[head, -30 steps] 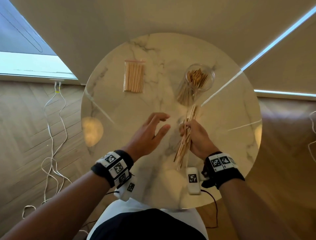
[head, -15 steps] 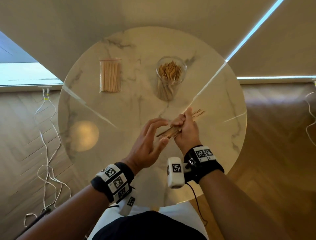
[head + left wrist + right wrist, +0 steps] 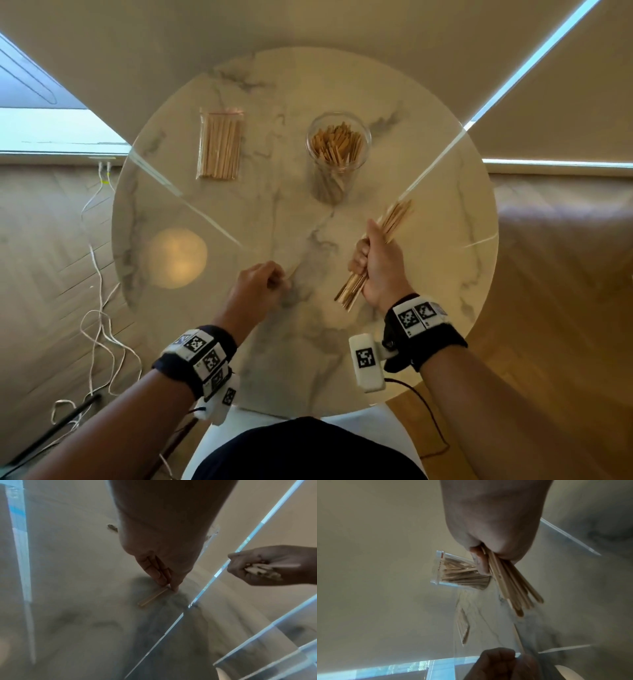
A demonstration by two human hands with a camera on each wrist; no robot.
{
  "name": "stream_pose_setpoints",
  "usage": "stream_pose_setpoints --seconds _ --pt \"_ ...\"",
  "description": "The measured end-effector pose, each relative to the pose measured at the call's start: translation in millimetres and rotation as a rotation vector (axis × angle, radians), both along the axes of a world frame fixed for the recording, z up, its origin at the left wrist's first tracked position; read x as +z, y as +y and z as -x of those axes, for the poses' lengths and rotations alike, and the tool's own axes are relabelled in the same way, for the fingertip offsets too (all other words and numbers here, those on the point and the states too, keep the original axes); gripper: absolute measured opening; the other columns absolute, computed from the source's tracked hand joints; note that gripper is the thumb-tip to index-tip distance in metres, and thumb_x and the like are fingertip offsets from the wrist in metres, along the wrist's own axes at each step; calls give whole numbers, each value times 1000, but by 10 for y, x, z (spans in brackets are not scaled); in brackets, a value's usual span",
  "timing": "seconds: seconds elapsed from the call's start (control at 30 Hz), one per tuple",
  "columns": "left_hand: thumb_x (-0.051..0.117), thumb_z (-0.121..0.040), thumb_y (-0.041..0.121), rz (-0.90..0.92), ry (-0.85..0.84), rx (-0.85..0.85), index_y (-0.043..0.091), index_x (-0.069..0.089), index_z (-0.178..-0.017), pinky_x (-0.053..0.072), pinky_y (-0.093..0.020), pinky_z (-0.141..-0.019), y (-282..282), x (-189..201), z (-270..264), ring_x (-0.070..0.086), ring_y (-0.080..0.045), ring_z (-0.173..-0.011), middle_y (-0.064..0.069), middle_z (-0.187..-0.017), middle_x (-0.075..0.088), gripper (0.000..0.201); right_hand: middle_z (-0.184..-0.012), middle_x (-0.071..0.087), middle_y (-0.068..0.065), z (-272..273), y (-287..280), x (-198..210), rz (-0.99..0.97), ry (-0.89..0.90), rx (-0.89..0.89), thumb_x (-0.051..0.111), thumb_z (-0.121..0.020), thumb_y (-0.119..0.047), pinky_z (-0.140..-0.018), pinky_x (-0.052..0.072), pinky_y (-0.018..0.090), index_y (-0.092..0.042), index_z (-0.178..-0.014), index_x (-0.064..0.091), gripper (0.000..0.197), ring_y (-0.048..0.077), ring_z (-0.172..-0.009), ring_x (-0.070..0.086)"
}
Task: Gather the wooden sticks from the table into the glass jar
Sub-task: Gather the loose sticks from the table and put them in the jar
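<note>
My right hand (image 3: 378, 263) is clenched around a bundle (image 3: 373, 253) of sticks, gripped near its middle so both ends poke out of my fist, the far end aimed toward one o'clock. The jar (image 3: 337, 150) stands upright at twelve o'clock on the table (image 3: 445, 260), already well filled with sticks and well apart from my fist. My left hand (image 3: 258, 291), near seven o'clock of the jar, has its fingertips (image 3: 175, 586) pinched down on the end of a couple of loose sticks (image 3: 152, 597) lying flat on the marble. At eleven o'clock lies a clear bag (image 3: 221, 144) of more sticks. These sticks look light, stiff and thin, and I judge them smooth enough to slide past each other, so the bundle needs an even squeeze around its middle or some may slip out as I tip it. The flat ones on the glossy top are probably awkward to lift; I would press one end to lever the other up, or drag them toward the edge. The jar is glass and full, so I would feed the ends in gently rather than drop them.
</note>
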State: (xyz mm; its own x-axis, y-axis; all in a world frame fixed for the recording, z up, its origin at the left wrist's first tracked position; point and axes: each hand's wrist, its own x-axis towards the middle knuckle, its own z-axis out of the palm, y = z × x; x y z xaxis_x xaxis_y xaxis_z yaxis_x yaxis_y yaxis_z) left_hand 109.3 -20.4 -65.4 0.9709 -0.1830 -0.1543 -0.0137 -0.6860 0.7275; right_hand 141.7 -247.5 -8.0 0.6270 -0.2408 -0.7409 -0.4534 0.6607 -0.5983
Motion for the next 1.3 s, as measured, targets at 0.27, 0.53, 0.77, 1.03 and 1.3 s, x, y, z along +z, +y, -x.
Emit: stream_pose_setpoints --seconds 0.27,0.53,0.77,1.03,1.3 --pt "58 -78 27 -157 -39 7 12 71 -79 59 -39 -54 -31 -10 -165 63 -30 -54 -5 -68 69 20 -51 35 -4 42 76 -53 -8 47 144 58 -103 -30 -35 23 19 -19 -75 43 34 7 -35 29" --pt "80 -82 11 177 167 88 15 61 -97 55 -12 -64 -357 644 -312 72 -9 -67 2 -76 74 25 -56 34 -4 94 265 -46 68 22 372 69 -94 -39 -40 28 23 -10 -101 58 32 8 -43 31" --pt "75 -92 25 367 -32 -28 20 62 -103 55 -19 -84 -454 751 -241 70 -6 -91 8 -98 73 18 -61 51 6 -79 297 -3 74 88 209 56 -103 -37 -55 46 33 -11 -74 56 39 18 -52 52" --pt "51 -103 30 427 -332 -225 7 57 -120 48 -45 -103 -640 734 -175 59 -24 -120 -2 -126 58 29 -59 45 -2 -162 287 130 -208 -32 -177 51 -106 -33 -43 45 23 -15 -76 50 35 8 -45 43" --pt "39 -107 37 383 -355 -116 8 56 -122 44 -51 -105 -719 747 -267 57 -24 -123 -5 -128 61 36 -53 28 -6 -135 310 326 -416 -56 -217 55 -102 -42 -41 35 22 -22 -65 39 45 9 -40 28"
